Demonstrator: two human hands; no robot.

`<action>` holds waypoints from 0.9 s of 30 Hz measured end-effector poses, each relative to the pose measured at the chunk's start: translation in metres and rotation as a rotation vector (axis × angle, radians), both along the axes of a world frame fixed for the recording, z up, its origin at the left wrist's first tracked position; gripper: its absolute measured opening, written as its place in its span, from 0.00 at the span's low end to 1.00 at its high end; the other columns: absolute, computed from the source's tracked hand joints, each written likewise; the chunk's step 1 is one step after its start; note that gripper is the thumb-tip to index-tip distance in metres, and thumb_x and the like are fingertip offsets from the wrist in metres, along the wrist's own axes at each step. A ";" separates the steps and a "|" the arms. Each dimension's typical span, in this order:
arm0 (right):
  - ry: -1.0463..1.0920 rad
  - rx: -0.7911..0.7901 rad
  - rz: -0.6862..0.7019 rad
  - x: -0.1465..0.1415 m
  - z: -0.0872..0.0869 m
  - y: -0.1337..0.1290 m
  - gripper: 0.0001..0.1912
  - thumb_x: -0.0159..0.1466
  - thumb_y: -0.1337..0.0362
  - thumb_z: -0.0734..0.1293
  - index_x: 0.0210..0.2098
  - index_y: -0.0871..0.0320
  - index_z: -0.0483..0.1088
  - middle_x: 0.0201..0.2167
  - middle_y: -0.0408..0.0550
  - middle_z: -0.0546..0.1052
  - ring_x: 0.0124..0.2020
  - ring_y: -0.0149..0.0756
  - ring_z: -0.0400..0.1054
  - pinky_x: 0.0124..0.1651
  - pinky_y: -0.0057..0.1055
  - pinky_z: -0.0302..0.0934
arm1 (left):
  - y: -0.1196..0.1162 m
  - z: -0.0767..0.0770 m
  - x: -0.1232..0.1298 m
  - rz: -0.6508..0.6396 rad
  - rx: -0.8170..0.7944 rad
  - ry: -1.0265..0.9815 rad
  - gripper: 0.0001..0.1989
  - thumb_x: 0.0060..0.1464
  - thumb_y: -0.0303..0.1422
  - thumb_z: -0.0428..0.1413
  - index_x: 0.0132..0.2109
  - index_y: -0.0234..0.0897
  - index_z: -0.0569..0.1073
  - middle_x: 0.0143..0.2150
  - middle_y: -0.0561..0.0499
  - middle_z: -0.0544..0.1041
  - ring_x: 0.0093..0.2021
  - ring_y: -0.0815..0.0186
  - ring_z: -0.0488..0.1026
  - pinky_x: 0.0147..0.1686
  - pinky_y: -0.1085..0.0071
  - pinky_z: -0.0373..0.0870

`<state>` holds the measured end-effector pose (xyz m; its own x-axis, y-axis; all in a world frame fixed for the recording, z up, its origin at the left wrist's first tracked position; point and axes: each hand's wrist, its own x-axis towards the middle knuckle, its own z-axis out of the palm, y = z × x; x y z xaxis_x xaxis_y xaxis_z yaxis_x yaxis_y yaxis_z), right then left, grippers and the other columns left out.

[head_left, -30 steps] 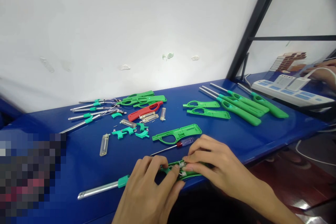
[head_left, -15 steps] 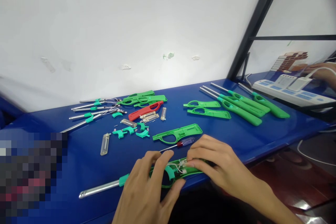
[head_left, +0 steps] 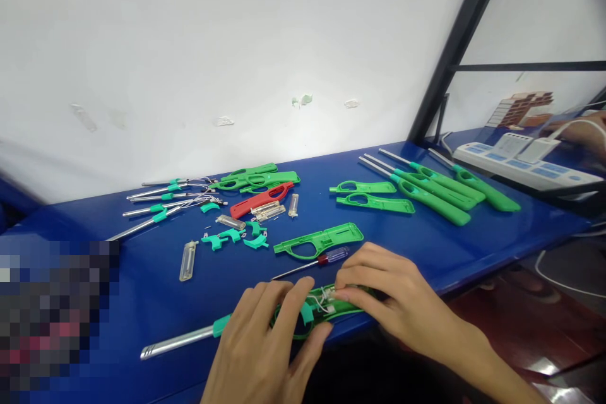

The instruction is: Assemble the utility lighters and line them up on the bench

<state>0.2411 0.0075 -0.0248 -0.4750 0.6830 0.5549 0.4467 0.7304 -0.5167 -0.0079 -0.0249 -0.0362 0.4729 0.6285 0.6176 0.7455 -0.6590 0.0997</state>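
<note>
An opened stick lighter (head_left: 348,307) lies along the front of the blue table, its metal tube (head_left: 180,344) pointing left. My left hand (head_left: 262,334) is closed around its middle, thumb near me and fingers over the far side. Between them shows the teal trigger (head_left: 307,313). Thin white wires (head_left: 323,302) run inside the green half-shell. With thumb and fingertips, my right hand (head_left: 386,281) pinches at a small pale part inside the shell; the fingers partly hide it. Just beyond lie a screwdriver (head_left: 334,255) and an empty green half-shell (head_left: 322,242).
Teal triggers (head_left: 231,235), clear fuel tanks (head_left: 188,261), a red half-shell (head_left: 261,200) and tube assemblies with wires (head_left: 158,209) lie at the left. Several whole green lighters (head_left: 433,201) rest at the right, near a white power strip (head_left: 525,167) beyond a black frame post (head_left: 457,44).
My left fingers have shifted slightly, and more of the screwdriver's shaft shows. The right hand keeps its pinch; the lighter stays almost where it was.
</note>
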 end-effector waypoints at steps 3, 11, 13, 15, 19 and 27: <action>0.001 0.000 -0.001 0.000 0.000 0.000 0.07 0.77 0.62 0.68 0.44 0.54 0.79 0.39 0.46 0.83 0.39 0.37 0.73 0.42 0.35 0.67 | -0.001 -0.001 0.000 0.002 0.009 0.005 0.16 0.71 0.35 0.59 0.62 0.37 0.71 0.49 0.42 0.80 0.46 0.53 0.80 0.46 0.57 0.79; 0.008 0.001 0.003 0.000 0.001 0.001 0.07 0.77 0.62 0.68 0.43 0.54 0.78 0.37 0.46 0.83 0.38 0.38 0.73 0.42 0.36 0.66 | 0.001 0.001 0.003 -0.012 -0.004 -0.013 0.08 0.70 0.32 0.59 0.54 0.38 0.73 0.46 0.42 0.78 0.44 0.52 0.78 0.41 0.56 0.80; 0.008 0.001 -0.002 -0.001 0.001 0.001 0.07 0.77 0.62 0.68 0.43 0.54 0.78 0.37 0.46 0.83 0.38 0.38 0.73 0.42 0.35 0.66 | 0.001 0.002 0.004 -0.016 -0.002 -0.013 0.07 0.70 0.32 0.59 0.53 0.39 0.73 0.46 0.43 0.77 0.43 0.53 0.78 0.40 0.56 0.80; 0.007 0.001 -0.006 -0.001 -0.001 0.001 0.06 0.76 0.62 0.69 0.43 0.54 0.78 0.38 0.45 0.83 0.38 0.37 0.73 0.42 0.34 0.66 | 0.001 0.003 0.004 -0.018 0.002 -0.013 0.07 0.69 0.32 0.59 0.52 0.39 0.73 0.45 0.43 0.77 0.43 0.53 0.78 0.39 0.56 0.80; 0.004 -0.011 -0.022 0.001 0.000 -0.002 0.05 0.76 0.62 0.70 0.43 0.53 0.78 0.39 0.44 0.82 0.40 0.36 0.74 0.45 0.33 0.67 | 0.001 0.003 0.003 -0.014 -0.011 -0.003 0.07 0.69 0.31 0.59 0.52 0.39 0.73 0.45 0.43 0.77 0.41 0.53 0.78 0.38 0.56 0.81; -0.137 -0.041 -0.174 0.038 0.020 0.023 0.17 0.76 0.63 0.65 0.62 0.45 0.75 0.62 0.50 0.79 0.64 0.50 0.72 0.67 0.51 0.67 | 0.002 0.000 0.004 -0.004 -0.004 0.023 0.08 0.71 0.33 0.58 0.54 0.38 0.74 0.47 0.42 0.78 0.44 0.53 0.80 0.43 0.53 0.83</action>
<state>0.2793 0.0307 -0.0052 -0.4166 0.7822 0.4633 0.6325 0.6155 -0.4702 -0.0042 -0.0234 -0.0363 0.4897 0.6288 0.6040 0.7450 -0.6616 0.0848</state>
